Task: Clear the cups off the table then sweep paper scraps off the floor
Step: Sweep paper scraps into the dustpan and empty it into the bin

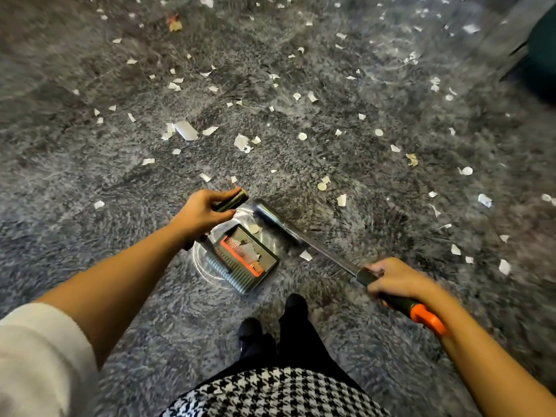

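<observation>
Several white paper scraps (pixel 186 130) lie scattered over the grey floor ahead of me. A grey dustpan (pixel 249 260) with an orange comb edge rests on the floor in front of my feet, with a few scraps inside it. My left hand (pixel 201 212) grips the dark top of the dustpan's upright handle (pixel 233 200). My right hand (pixel 397 281) grips the broom's handle (pixel 403 303) near its orange end. The broom head (pixel 266 213) sits blurred on the floor at the dustpan's far edge.
A dark green object (pixel 538 64) stands at the right edge. My black shoes (pixel 296 305) are just behind the dustpan. Two yellowish leaf-like bits (pixel 175 25) lie among the scraps. A scrap (pixel 306 255) lies beside the dustpan's right side.
</observation>
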`<action>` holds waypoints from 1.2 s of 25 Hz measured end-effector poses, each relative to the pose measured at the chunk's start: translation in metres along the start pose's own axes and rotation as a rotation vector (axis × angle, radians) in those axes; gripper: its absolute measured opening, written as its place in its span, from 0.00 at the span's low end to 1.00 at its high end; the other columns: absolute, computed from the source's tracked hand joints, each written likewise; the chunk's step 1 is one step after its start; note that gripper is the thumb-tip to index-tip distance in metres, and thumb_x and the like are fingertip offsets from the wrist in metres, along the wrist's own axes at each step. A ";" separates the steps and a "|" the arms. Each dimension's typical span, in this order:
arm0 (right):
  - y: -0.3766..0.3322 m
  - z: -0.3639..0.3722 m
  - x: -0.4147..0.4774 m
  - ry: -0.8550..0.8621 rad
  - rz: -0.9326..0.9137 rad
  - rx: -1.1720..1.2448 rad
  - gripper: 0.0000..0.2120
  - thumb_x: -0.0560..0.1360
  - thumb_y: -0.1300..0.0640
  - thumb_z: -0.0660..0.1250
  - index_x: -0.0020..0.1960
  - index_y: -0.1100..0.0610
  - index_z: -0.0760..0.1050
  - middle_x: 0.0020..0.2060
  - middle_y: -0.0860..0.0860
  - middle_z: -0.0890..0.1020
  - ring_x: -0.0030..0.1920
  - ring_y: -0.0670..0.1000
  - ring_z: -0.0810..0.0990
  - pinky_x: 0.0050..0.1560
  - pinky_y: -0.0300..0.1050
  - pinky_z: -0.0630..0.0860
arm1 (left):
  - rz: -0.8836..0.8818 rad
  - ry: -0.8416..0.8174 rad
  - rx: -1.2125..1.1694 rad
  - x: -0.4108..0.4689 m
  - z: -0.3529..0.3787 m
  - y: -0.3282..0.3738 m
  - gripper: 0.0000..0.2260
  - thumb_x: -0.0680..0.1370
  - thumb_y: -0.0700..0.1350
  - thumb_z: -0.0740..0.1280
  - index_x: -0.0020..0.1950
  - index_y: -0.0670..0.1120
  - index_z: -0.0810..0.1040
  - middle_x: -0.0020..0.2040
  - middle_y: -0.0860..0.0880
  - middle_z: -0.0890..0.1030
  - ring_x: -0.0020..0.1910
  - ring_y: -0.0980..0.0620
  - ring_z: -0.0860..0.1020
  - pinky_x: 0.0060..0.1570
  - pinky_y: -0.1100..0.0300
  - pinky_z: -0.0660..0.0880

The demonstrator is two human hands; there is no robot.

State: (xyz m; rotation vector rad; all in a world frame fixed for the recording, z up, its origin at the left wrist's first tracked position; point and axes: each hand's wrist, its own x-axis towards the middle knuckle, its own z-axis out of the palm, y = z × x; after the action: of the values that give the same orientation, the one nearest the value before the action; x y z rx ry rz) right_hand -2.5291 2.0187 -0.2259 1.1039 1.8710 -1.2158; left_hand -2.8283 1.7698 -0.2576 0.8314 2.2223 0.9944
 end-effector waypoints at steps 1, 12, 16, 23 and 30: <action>0.004 0.004 0.001 0.040 0.032 0.025 0.20 0.67 0.71 0.67 0.59 0.73 0.74 0.31 0.58 0.78 0.19 0.48 0.75 0.22 0.37 0.71 | 0.007 -0.016 0.011 0.000 0.000 0.000 0.23 0.74 0.40 0.71 0.67 0.55 0.73 0.39 0.58 0.80 0.24 0.63 0.69 0.24 0.69 0.68; -0.018 0.040 0.010 0.045 0.212 0.535 0.16 0.75 0.73 0.57 0.31 0.61 0.64 0.23 0.55 0.69 0.14 0.47 0.68 0.15 0.32 0.64 | -0.032 -0.033 -0.010 -0.015 -0.005 -0.005 0.24 0.74 0.39 0.71 0.66 0.58 0.72 0.36 0.54 0.80 0.21 0.59 0.70 0.21 0.65 0.69; -0.040 0.041 0.019 -0.085 0.240 0.631 0.17 0.79 0.70 0.49 0.33 0.59 0.61 0.16 0.53 0.67 0.12 0.45 0.65 0.14 0.31 0.61 | -0.046 0.002 -0.006 -0.021 -0.009 -0.007 0.23 0.74 0.39 0.71 0.67 0.54 0.73 0.39 0.55 0.79 0.21 0.62 0.71 0.22 0.68 0.69; -0.060 0.025 0.023 -0.137 0.200 0.724 0.11 0.79 0.68 0.49 0.39 0.64 0.65 0.26 0.55 0.68 0.14 0.44 0.66 0.15 0.32 0.62 | -0.122 0.128 0.009 -0.027 -0.017 -0.019 0.22 0.74 0.42 0.71 0.67 0.55 0.74 0.34 0.54 0.78 0.23 0.58 0.67 0.27 0.59 0.69; -0.075 0.030 0.038 0.055 -0.020 0.084 0.20 0.71 0.71 0.64 0.63 0.73 0.70 0.35 0.60 0.76 0.24 0.51 0.73 0.23 0.38 0.69 | -0.134 0.178 0.009 -0.022 -0.016 -0.023 0.22 0.74 0.42 0.71 0.67 0.55 0.74 0.37 0.53 0.79 0.21 0.64 0.67 0.27 0.66 0.68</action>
State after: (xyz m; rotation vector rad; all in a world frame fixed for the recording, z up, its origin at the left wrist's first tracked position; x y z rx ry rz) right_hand -2.6109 1.9857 -0.2394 1.1775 1.8913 -1.2973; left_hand -2.8322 1.7349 -0.2620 0.6079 2.3989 1.0294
